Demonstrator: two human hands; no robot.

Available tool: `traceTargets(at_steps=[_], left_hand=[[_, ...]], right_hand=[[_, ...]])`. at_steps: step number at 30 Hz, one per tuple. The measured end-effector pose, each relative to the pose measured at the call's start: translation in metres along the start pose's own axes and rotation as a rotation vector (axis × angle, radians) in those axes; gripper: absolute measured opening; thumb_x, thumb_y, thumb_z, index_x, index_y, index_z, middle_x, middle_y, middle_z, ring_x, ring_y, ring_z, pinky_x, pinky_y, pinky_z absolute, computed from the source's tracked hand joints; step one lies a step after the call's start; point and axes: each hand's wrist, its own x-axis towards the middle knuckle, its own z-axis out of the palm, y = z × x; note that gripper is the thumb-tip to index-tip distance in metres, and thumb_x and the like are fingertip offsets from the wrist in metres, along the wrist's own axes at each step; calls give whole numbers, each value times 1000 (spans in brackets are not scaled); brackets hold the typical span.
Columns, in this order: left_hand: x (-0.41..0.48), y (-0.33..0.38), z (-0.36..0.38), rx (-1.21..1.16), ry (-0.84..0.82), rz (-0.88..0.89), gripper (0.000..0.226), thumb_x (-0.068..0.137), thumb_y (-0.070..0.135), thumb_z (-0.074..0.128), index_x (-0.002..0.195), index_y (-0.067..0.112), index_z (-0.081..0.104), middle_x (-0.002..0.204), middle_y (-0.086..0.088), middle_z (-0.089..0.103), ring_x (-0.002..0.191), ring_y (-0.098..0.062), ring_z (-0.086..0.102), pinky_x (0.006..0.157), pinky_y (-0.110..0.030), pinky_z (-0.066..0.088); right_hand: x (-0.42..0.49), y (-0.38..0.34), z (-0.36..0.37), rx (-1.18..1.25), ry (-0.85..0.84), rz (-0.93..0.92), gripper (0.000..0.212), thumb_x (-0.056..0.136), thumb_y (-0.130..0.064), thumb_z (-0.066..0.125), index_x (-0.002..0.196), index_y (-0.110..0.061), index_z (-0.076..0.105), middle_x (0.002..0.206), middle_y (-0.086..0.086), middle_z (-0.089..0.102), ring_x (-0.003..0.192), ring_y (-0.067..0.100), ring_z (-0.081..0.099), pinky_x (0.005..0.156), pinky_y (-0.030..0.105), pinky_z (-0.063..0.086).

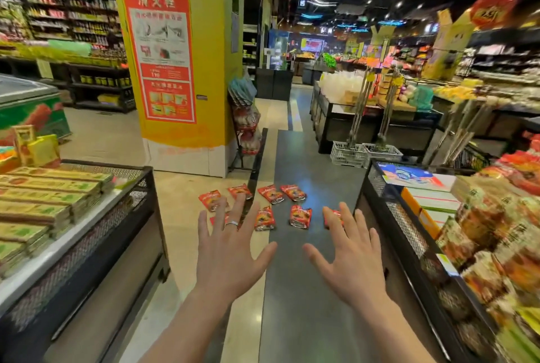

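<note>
Stretching forward palms-down, the left hand and then the right hand are hovering with fingers splaying wide, gripping nothing. Red packets are lying scattered on the floor at twelve o'clock, partly behind the fingertips.

Snack packets on floor, frame centre.
Display bin lower left, second bin lower right; pillar behind, upper left.

Shop floor, grey and beige strips; red packets scattered flat on it.
</note>
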Motion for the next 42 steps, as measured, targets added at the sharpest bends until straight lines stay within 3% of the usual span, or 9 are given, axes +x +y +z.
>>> traceTargets(at_steps=[12,18,25,32,35,38,42], left_hand=[[208,-16,170,-32,-85,74,78,83,74,41,150,33,38,159,-3,38,150,-32,28,115,-57,9],[341,17,274,33,-166,61,78,81,76,43,145,32,49,154,-5,46,145,-34,37,113,-58,13],[485,91,357,-69,-206,76,78,81,74,37,147,32,46,156,-5,44,147,-35,33,114,-64,24],[588,130,446,-127,-269,92,87,80,78,20,157,37,23,167,0,19,154,-32,11,119,-60,7],[630,138,491,-128,-287,100,84,81,76,27,155,36,29,165,-2,25,153,-33,14,119,-57,4],[678,148,547,-152,-310,124,79,81,72,39,150,31,43,158,-5,40,149,-36,28,115,-59,12],[753,164,619,-192,-385,165,82,81,75,36,152,33,39,160,-3,36,151,-33,24,117,-60,14]], right_hand=[[224,64,139,15,23,53,82,79,-72,38,147,-27,44,155,8,41,144,37,35,107,61,35],[364,138,205,28,18,53,81,81,-73,35,146,-26,47,154,10,42,142,38,37,107,60,36],[510,235,240,-14,-10,48,79,77,-69,45,142,-25,48,150,13,47,136,43,44,99,62,41],[613,311,276,-60,-40,88,82,78,-71,38,145,-25,48,155,10,40,141,40,38,104,63,36],[655,341,304,-69,-65,115,83,78,-74,37,144,-24,50,154,11,42,141,40,39,103,62,38],[702,369,335,-95,-107,135,82,79,-72,38,143,-22,51,152,12,44,139,40,41,100,63,40],[774,404,371,-158,-158,184,81,78,-72,41,142,-22,52,151,12,46,136,41,44,99,62,42]])
